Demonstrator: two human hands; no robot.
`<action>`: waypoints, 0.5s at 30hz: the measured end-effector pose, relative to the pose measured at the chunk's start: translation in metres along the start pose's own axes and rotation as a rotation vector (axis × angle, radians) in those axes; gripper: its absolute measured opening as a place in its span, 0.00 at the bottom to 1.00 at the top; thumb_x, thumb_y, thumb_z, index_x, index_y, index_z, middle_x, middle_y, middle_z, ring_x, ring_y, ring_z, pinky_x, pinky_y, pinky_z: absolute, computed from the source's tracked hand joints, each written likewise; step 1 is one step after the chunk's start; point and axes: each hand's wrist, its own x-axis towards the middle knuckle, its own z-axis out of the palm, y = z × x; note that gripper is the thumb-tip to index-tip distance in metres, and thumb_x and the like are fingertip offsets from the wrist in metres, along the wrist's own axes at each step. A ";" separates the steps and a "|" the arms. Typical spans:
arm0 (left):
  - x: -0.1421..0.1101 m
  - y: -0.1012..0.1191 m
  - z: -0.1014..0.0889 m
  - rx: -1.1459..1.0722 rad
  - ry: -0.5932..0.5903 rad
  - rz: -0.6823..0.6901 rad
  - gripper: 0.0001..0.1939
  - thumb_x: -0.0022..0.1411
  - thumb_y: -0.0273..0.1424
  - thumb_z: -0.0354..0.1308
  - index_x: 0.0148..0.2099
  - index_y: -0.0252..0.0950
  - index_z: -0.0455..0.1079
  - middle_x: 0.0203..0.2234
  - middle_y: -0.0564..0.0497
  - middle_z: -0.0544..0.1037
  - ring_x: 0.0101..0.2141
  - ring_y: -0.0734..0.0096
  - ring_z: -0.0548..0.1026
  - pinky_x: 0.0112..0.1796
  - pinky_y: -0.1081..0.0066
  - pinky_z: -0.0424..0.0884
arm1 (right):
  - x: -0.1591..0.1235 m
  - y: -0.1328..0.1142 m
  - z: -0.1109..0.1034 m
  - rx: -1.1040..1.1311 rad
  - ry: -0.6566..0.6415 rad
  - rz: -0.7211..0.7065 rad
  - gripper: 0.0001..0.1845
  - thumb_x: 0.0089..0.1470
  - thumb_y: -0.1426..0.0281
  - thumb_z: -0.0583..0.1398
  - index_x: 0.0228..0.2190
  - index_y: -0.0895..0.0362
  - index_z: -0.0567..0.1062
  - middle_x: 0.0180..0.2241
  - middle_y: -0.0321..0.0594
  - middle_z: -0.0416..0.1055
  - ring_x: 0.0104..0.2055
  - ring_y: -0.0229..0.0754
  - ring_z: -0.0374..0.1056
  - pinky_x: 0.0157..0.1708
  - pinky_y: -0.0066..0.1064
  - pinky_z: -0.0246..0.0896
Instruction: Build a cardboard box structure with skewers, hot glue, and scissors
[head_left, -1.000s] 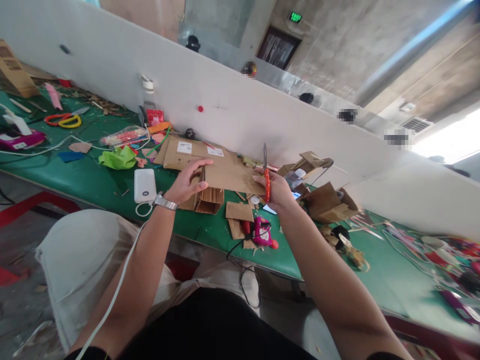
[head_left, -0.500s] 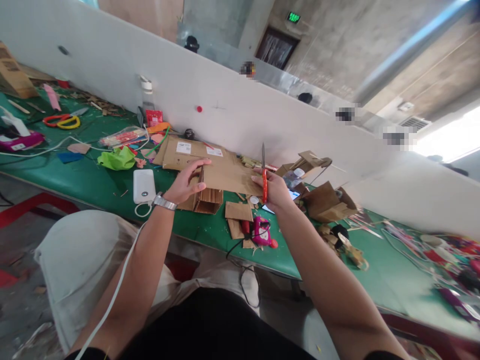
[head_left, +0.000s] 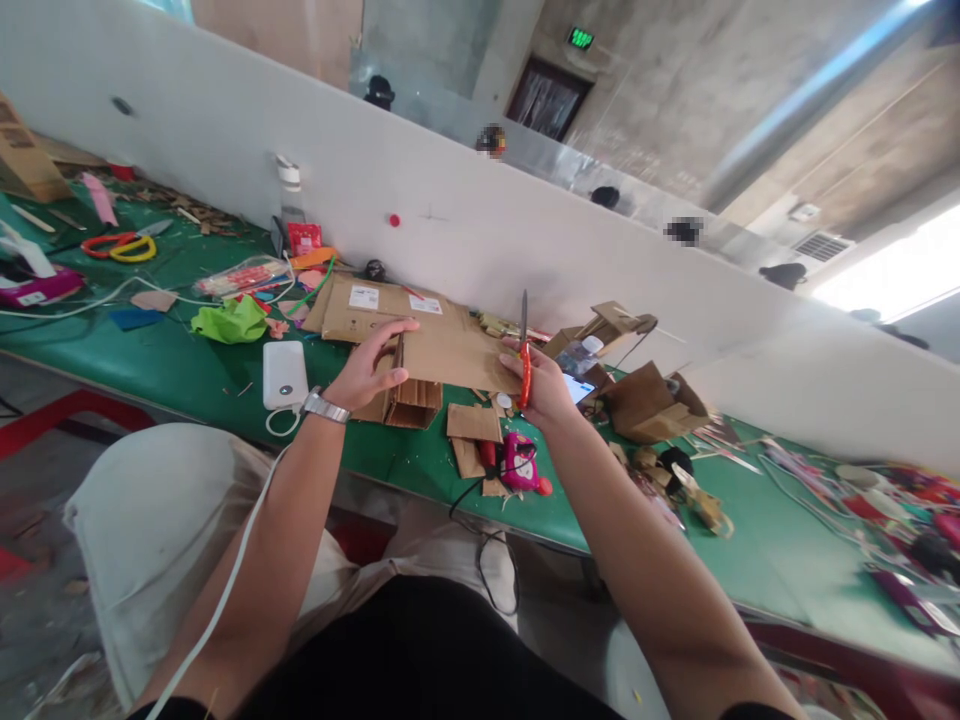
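Note:
My left hand (head_left: 367, 368), with a metal watch on the wrist, grips the left edge of a flat brown cardboard sheet (head_left: 457, 352) held above the green table (head_left: 187, 365). My right hand (head_left: 541, 385) is closed round the red handles of a pair of scissors (head_left: 523, 345), whose blades point up at the sheet's right edge. Under the sheet stands a small folded cardboard piece (head_left: 411, 402). Behind it lies a flattened box with white labels (head_left: 375, 305).
A white power bank (head_left: 285, 375) with its cable lies left of my hands. A pink glue gun (head_left: 517, 462) and cardboard scraps sit at the table's near edge. Cardboard pieces (head_left: 645, 405), green paper (head_left: 232, 320), red-yellow scissors (head_left: 120, 245) and a white partition (head_left: 465, 230) surround the spot.
Nothing has visibly changed in either hand's grip; the view has shifted slightly, and the hands, sheet and scissors stay together.

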 end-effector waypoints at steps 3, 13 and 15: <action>-0.001 -0.002 0.000 -0.009 0.006 0.002 0.42 0.62 0.58 0.67 0.71 0.44 0.67 0.71 0.38 0.65 0.69 0.42 0.66 0.65 0.49 0.68 | -0.002 0.000 0.003 0.038 0.019 0.019 0.29 0.40 0.72 0.77 0.46 0.54 0.78 0.30 0.35 0.82 0.37 0.50 0.84 0.33 0.37 0.82; 0.000 -0.014 -0.001 -0.054 0.022 -0.003 0.37 0.57 0.33 0.59 0.70 0.49 0.69 0.72 0.47 0.65 0.70 0.44 0.65 0.67 0.43 0.66 | -0.002 0.001 0.003 0.018 0.014 0.040 0.32 0.42 0.73 0.77 0.50 0.54 0.79 0.32 0.37 0.84 0.36 0.51 0.84 0.31 0.38 0.82; -0.001 -0.013 -0.001 -0.034 0.010 0.000 0.41 0.54 0.29 0.59 0.70 0.50 0.69 0.72 0.48 0.65 0.69 0.45 0.65 0.67 0.44 0.66 | -0.002 0.000 0.004 0.025 0.022 0.049 0.32 0.41 0.73 0.77 0.50 0.54 0.79 0.32 0.37 0.84 0.35 0.51 0.84 0.31 0.39 0.82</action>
